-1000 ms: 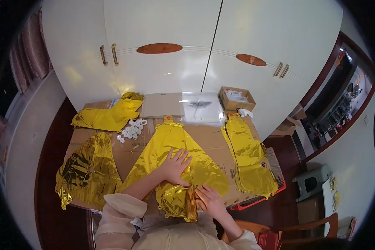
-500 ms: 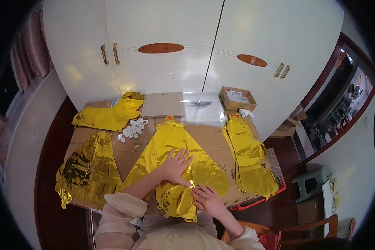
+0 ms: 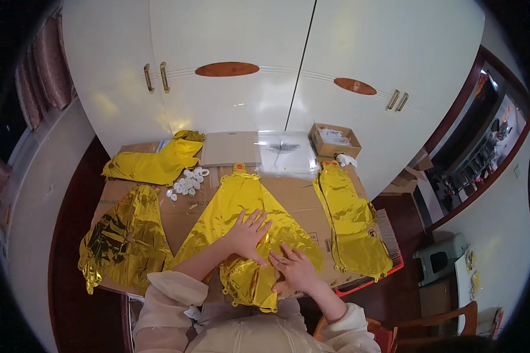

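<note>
In front of me a gold foil balloon (image 3: 241,203), flat and roughly triangular with a red-marked tab at its far end, lies on the cardboard-covered table. My left hand (image 3: 248,236) rests flat on its middle, fingers spread. Just to the right, my right hand (image 3: 295,269) lies on the near part of the foil with its fingers apart. Creases run through the foil around both hands. Another flat gold foil balloon (image 3: 129,238) lies at the left, a folded gold foil piece (image 3: 153,165) behind it, and a long gold foil balloon (image 3: 350,226) at the right.
Small white rings (image 3: 188,182) are heaped at the back left. Behind the balloon lie a cardboard sheet (image 3: 231,148) and clear plastic bags (image 3: 285,159). A small cardboard box (image 3: 334,138) holds white packets. A white cabinet (image 3: 229,35) borders the table's far side.
My right hand has moved slightly up and spread its fingers over the foil. My left hand stays in place on the balloon.
</note>
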A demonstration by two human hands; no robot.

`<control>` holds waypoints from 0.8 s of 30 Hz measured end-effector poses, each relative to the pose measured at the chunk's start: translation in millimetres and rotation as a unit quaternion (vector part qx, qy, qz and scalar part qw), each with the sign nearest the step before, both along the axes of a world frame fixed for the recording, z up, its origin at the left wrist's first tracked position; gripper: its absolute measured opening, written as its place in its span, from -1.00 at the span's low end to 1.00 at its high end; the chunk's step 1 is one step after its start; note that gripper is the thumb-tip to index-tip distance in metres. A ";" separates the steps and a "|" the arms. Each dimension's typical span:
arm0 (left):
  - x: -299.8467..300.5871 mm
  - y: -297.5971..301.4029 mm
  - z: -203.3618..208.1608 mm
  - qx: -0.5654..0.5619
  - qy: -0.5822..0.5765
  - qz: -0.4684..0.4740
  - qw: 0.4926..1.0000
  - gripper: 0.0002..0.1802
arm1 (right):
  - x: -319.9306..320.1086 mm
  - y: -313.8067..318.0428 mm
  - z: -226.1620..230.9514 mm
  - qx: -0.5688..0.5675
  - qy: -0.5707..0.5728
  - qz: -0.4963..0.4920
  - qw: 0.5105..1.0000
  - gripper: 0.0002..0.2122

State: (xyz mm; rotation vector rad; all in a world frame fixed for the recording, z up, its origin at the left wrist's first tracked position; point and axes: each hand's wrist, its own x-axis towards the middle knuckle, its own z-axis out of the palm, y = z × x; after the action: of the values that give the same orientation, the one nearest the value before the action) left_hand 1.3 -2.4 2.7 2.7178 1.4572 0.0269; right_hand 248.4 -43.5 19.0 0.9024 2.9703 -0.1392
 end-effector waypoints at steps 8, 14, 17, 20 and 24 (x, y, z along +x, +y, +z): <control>-1.3 1.5 -2.5 0.001 -0.012 0.002 1.000 0.50 | 2.9 -4.1 10.6 0.027 0.024 0.042 0.998 -0.20; 0.1 0.6 -0.8 -0.007 -0.003 0.007 1.000 0.51 | 19.1 -20.5 5.7 -0.018 0.125 0.125 0.984 -0.59; 1.6 1.1 2.6 -0.022 0.000 0.009 1.000 0.51 | 25.6 -31.0 -1.1 -0.006 0.138 0.132 0.982 -0.67; 1.4 -0.9 6.0 -0.033 0.002 0.017 0.999 0.51 | 29.8 -38.5 1.2 -0.037 0.138 0.138 0.980 -0.69; 1.4 -1.3 6.9 -0.035 0.001 0.018 0.999 0.51 | 31.0 -46.2 11.8 -0.022 0.158 0.146 0.976 -0.72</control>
State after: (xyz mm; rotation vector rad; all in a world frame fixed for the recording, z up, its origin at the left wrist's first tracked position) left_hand 2.7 -3.7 9.6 2.6368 1.4781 -0.0259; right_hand 279.4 -89.7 30.9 0.4655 3.3324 -0.3678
